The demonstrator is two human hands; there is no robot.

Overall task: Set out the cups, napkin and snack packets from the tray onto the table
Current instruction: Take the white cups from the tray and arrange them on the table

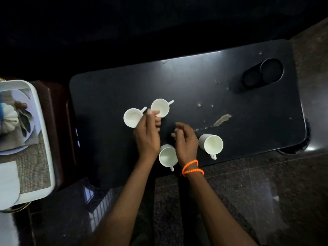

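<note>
Several white cups stand upright on the black table (pixel 186 82). Two are at the back: one (pixel 132 118) on the left, one (pixel 160 107) beside it. Two are near the front edge: one (pixel 167 157) between my wrists and one (pixel 212 144) to the right. My left hand (pixel 148 134) pinches the near rim of the back right cup with thumb and fingers. My right hand (pixel 186 139), with an orange bead bracelet on its wrist, hovers over the table with loosely curled fingers and holds nothing. The white tray (pixel 47 144) sits far left.
The tray carries a printed mat and a white napkin (pixel 8 181) at its near end, and rests on a dark red stand (pixel 55 103). A black double cup holder (pixel 262 73) is at the table's back right. Crumbs and a scrape (pixel 221 119) mark the tabletop. Glossy stone floor lies below.
</note>
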